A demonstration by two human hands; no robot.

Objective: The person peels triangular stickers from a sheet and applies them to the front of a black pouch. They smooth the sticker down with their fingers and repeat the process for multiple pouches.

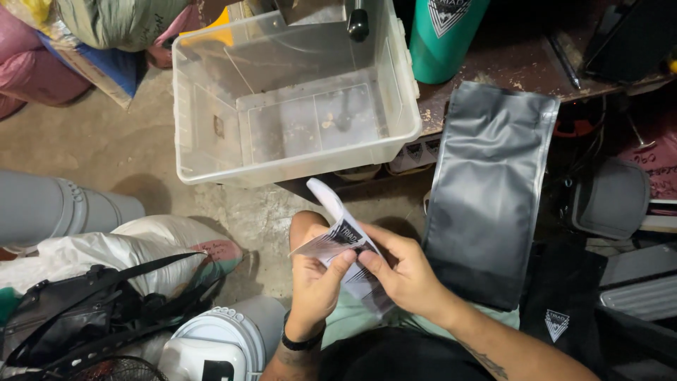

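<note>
My left hand and my right hand both hold a strip of white sticker labels with dark printing, low in the middle of the view. The strip curls up away from me. My right thumb and fingers pinch one label at the strip's near end, while my left hand supports the strip from below. A large flat grey pouch lies just right of my hands, its top toward a wooden surface.
An empty clear plastic bin stands ahead on the concrete floor. A teal tumbler sits on the wooden surface at the back right. Sacks, a black bag and a white bucket lid crowd the left.
</note>
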